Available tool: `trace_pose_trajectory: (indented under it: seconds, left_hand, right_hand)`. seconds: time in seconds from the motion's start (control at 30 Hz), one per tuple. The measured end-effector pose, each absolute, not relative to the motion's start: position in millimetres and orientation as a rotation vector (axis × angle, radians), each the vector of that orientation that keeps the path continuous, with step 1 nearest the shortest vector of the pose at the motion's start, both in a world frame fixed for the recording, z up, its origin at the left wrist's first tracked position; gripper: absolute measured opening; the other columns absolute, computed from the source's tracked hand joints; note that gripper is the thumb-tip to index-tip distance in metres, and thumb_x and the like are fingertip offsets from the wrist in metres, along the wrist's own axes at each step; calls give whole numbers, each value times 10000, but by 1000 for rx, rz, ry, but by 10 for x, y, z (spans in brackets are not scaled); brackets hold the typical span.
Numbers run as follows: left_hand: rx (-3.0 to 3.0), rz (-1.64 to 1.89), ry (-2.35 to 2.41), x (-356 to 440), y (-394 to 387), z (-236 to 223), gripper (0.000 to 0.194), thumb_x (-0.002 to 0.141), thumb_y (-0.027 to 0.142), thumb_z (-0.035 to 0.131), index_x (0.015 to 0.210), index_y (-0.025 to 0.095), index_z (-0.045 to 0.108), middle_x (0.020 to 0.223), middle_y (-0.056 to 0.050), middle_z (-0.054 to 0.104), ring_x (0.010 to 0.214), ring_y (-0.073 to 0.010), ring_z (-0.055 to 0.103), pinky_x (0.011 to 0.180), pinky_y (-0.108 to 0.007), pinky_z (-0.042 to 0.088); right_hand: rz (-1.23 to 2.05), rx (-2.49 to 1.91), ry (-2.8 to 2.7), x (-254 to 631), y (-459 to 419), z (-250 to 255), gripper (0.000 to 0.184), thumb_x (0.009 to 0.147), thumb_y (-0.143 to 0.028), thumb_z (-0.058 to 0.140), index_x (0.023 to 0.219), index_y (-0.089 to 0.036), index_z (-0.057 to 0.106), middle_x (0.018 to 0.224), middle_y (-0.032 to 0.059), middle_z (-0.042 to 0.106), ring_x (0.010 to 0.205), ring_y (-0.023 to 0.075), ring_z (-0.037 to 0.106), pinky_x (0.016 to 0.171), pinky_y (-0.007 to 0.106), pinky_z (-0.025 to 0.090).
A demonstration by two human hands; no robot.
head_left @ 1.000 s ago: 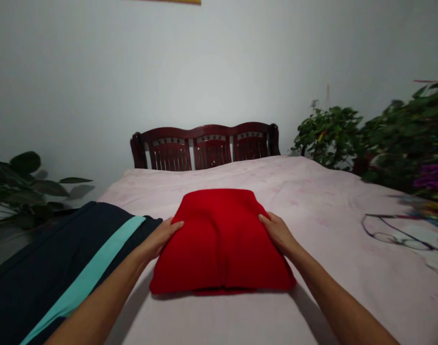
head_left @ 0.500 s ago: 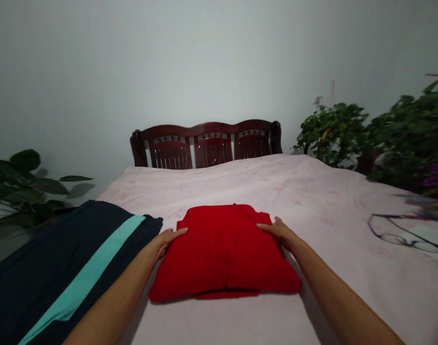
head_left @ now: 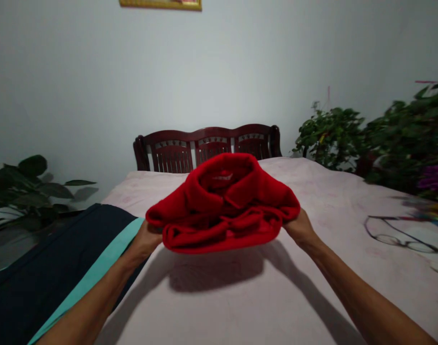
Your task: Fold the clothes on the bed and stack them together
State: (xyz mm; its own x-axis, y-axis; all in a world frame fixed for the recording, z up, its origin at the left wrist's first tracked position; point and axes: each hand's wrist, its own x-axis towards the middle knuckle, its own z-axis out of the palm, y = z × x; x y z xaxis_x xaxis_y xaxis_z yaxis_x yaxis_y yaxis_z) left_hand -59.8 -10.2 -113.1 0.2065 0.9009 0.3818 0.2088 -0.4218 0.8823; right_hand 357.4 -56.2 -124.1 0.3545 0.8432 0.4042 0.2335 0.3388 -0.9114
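Soft red collared shirt (head_left: 222, 201) — limp folds

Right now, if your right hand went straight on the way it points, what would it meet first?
The red collared shirt, which the right hand holds from beneath; the cloth partly hides the contact.

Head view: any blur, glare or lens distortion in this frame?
Head view: dim, even light with no visible glare; the red collared shirt casts a soft shadow on the pale pink bedsheet; the leafy plants at right look blurred; wide-angle bowing shows toward the edges.
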Motion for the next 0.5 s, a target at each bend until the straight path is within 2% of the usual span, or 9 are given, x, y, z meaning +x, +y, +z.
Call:
trace_pose_trajectory:
  seconds: [0.03, 0.13, 0.17, 0.23, 0.3, 0.4, 0.47, 0.5]
  left_hand:
    - [1892, 1259, 1047, -669, -167, -1271, 484, 693, 235, 742, 1141, 116, 605, 1242, -142, 647, 1131, -280, 622, 1040, -422, 474]
    - [2320, 1079, 1008, -903, -380, -1801, 259, 816, 209, 613, 1071, 164, 609, 1323, -117, 602, 1330, -264, 485, 1165, -446, 327]
    - [2404, 948, 1025, -980, -446, -1954, 241, 822, 187, 591, 1061, 179, 620, 1344, -101, 593, 1346, -252, 470, 1183, -444, 293]
    - [2427, 749, 1093, -1105, -544, -2134, 259, 864, 180, 535, 1104, 196, 630, 1416, -89, 543, 1360, -221, 460, 1177, -411, 305]
    - [2407, 630, 1150, -1163, -582, -2102, 285, 883, 188, 504, 1129, 211, 646, 1426, -75, 539, 1344, -200, 479, 1156, -383, 338]
    - [2375, 600, 1282, -1057, -573, -1766, 403, 774, 61, 415, 1025, 214, 690, 1307, -43, 630, 1274, -185, 542, 1123, -379, 373]
    - [2313, 652, 1409, -850, -590, -1517, 487, 685, 6, 338, 952, 197, 699, 1283, -32, 647, 1266, -173, 551, 1142, -392, 353]
    - [2307, 677, 1450, -715, -617, -1428, 491, 700, 9, 328, 955, 195, 704, 1294, -29, 642, 1279, -172, 543, 1172, -411, 315]
  right_hand:
    - [478, -1268, -1210, 3605, -638, -1386, 492, 483, -333, 812, 901, -107, 686, 932, 119, 717, 882, 290, 656, 783, 378, 558]
    - [300, -1303, -1453, 3760, -887, -1954, 461, 603, -394, 737, 984, -137, 697, 1098, 130, 694, 1000, 296, 650, 906, 410, 536]
    - [329, -1300, -1607, 3835, -965, -2125, 398, 681, -370, 665, 1014, -153, 699, 1140, 120, 684, 1034, 280, 644, 940, 410, 523]
    - [465, -1329, -1852, 4011, -1083, -2341, 420, 748, -292, 578, 1140, -188, 685, 1248, 98, 649, 1111, 253, 627, 991, 392, 500]
    - [591, -1462, -1943, 4170, -1121, -2337, 424, 754, -245, 532, 1144, -204, 694, 1224, 83, 665, 1104, 248, 636, 991, 394, 501]
    - [424, -1717, -1767, 4177, -1066, -2007, 441, 721, -198, 446, 1062, -197, 726, 1157, 72, 693, 1132, 259, 633, 1044, 447, 468]
    - [286, -1665, -1765, 3941, -1029, -1734, 470, 814, -261, 427, 1201, -190, 684, 1284, 74, 639, 1212, 248, 591, 1098, 454, 429]
    - [224, -1603, -1809, 3761, -1025, -1628, 486, 874, -340, 427, 1275, -177, 648, 1338, 84, 605, 1257, 247, 559, 1126, 454, 404]
